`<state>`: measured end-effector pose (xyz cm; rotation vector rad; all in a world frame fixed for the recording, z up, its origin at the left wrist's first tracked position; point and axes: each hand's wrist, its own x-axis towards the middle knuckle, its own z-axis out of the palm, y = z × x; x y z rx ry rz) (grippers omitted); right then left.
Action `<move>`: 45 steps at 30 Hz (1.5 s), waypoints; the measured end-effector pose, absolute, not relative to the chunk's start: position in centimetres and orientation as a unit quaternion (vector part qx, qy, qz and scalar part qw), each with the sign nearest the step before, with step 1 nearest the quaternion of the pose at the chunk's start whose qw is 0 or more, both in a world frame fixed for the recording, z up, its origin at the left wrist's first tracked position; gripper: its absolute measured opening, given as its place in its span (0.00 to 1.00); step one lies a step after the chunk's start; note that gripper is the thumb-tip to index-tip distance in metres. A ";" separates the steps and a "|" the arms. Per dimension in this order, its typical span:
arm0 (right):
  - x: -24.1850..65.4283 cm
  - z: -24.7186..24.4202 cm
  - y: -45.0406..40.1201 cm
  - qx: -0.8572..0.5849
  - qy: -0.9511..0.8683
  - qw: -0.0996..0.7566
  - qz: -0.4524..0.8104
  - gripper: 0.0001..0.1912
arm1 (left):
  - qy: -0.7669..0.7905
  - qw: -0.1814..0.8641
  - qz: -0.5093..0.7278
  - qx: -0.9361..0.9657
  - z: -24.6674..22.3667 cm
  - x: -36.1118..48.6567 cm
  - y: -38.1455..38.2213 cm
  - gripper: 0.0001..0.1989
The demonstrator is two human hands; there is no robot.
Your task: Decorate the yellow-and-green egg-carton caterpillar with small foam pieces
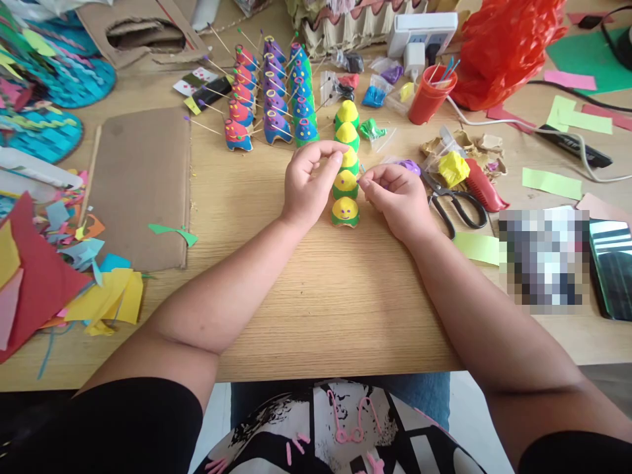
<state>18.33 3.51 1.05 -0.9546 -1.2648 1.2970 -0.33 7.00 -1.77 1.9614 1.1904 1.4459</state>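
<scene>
A column of several green cups with yellow domed tops stands on the wooden table. The nearest cup [345, 212] has a small face with eyes and a mouth; the one behind it [345, 184] shows at least one dark dot. My left hand [312, 179] is at the left of the column, thumb and forefinger pinched by the third cup [350, 160]; what they hold, if anything, is too small to name. At the right of the column my right hand [395, 194] pinches, fingers curled; a thin bluish tip shows near its fingertips, too small to identify.
Rows of red [239, 135], purple [276, 126] and blue-green figures [305, 131] stand behind left. Cardboard [141, 191] and paper scraps lie left. Scissors [457, 201], yellow clay [453, 169], a red cup [431, 97] and a phone [612, 270] are right.
</scene>
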 end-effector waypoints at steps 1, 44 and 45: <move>18.2 1.2 3.4 -0.406 -0.536 0.515 0.531 0.24 | 0.441 0.226 0.542 0.679 -2.0 -0.2 7.2 0.17; 17.7 -0.1 4.1 -0.477 -0.662 0.482 0.319 0.14 | 0.441 0.325 0.550 0.630 -1.6 1.4 8.2 0.15; 17.7 -0.1 4.1 -0.478 -0.662 0.480 0.322 0.14 | 0.444 0.323 0.547 0.633 -1.6 1.4 8.2 0.15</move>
